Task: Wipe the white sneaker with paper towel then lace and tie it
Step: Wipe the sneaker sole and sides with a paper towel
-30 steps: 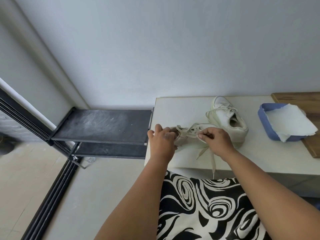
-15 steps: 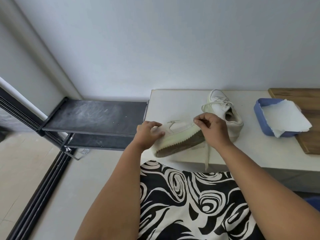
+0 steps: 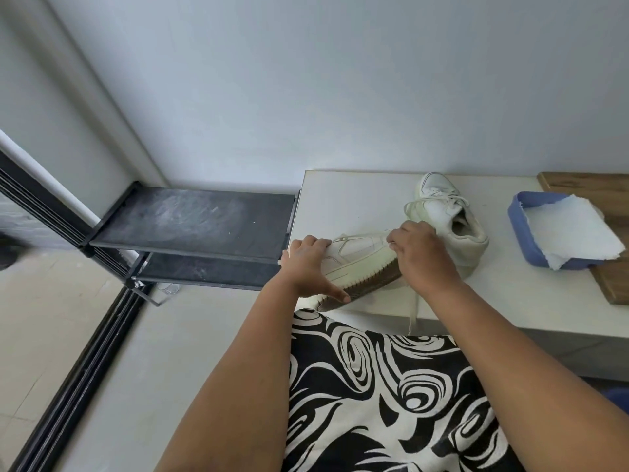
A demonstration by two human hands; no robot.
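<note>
On the near left corner of the white table, a white sneaker lies tipped on its side, brown sole facing the person. Their left hand grips one end, thumb curled onto the sole edge. Their right hand is clamped over the other end, fingers curled at the upper, and a lace dangles below it over the table's near edge. Just behind stands a second white sneaker, upright. Farther right, a blue tray holds a paper towel, resting partly on a wooden board. Left of the table stands a black shoe rack.
</note>
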